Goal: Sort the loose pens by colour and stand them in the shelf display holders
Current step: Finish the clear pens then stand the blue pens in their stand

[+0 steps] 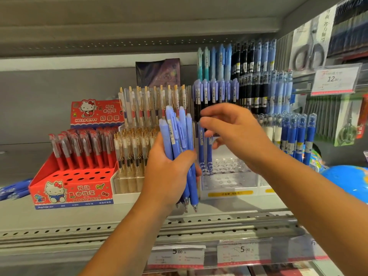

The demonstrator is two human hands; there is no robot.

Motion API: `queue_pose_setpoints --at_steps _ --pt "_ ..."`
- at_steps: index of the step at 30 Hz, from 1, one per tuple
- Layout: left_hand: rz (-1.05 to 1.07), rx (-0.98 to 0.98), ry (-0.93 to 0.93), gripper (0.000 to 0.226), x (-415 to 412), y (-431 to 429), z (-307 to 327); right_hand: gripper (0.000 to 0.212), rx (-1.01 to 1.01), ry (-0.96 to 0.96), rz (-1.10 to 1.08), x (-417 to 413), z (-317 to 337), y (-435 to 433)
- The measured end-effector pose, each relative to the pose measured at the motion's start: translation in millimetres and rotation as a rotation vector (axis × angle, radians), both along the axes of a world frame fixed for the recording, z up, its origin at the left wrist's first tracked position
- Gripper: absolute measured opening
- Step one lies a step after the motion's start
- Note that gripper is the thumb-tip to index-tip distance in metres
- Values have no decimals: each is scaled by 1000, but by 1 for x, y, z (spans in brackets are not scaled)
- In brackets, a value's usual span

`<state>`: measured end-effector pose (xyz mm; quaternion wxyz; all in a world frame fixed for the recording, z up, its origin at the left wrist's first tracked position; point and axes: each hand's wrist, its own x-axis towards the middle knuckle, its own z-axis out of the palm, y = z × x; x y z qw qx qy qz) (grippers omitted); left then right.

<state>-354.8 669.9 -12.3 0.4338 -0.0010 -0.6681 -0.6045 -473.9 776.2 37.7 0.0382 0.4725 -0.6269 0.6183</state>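
My left hand [169, 172] grips a bundle of several periwinkle-blue pens [179, 136], upright with tips down, in front of the shelf. My right hand [233, 134] reaches in just right of the bundle. Its curled fingertips pinch the top of a darker blue pen [201, 148] standing in the clear tiered holder [229, 180]; a second blue pen [209, 154] stands beside it. Most holes in that holder's front rows are bare. Upper tiers hold periwinkle pens [215, 90] and black pens [249, 86].
A red Hello Kitty box [71, 188] of red pens stands at left, then a holder of clear gold-clip pens [139, 140]. Blue capped pens [298, 136] stand at right, near a globe [348, 180]. Loose blue pens [14, 190] lie far left. Scissors packs [310, 48] hang at upper right.
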Motion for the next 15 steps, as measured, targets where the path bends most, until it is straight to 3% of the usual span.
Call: queue_pose_setpoints --at_steps 5,15 --pt "1 -41 -15 36 2 4 2 22 75 -73 227 18 -2 1" --pt "-12 -10 -53 34 0 3 1 25 2 -222 222 14 -15 4"
